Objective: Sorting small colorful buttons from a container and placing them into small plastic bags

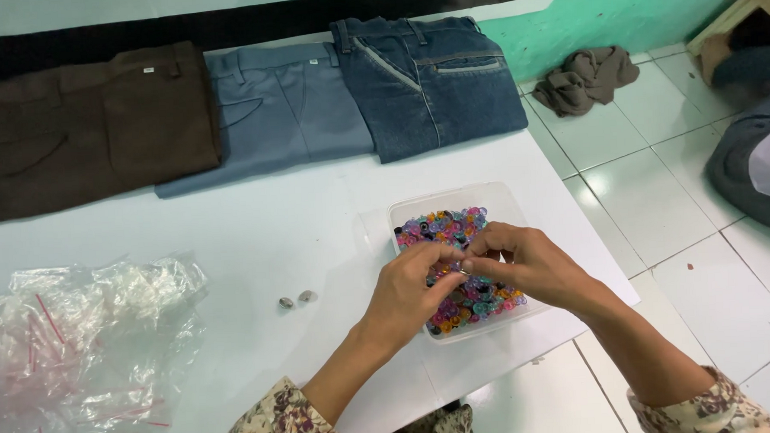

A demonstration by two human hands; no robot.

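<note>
A clear plastic box [497,199] full of small coloured buttons [449,226] sits near the table's right edge. Both my hands hover over it. My left hand [410,289] and my right hand [525,261] meet fingertip to fingertip, pinching one small button between them just above the pile. Two small grey metal pieces [296,299] lie on the white table [256,239] to the left of my left hand.
Three folded pairs of trousers lie along the far edge: brown [78,126], grey-blue [276,104], dark denim [431,80]. A heap of small clear zip bags [79,342] lies at the near left. On the tiled floor at right lies a crumpled brown cloth [587,78].
</note>
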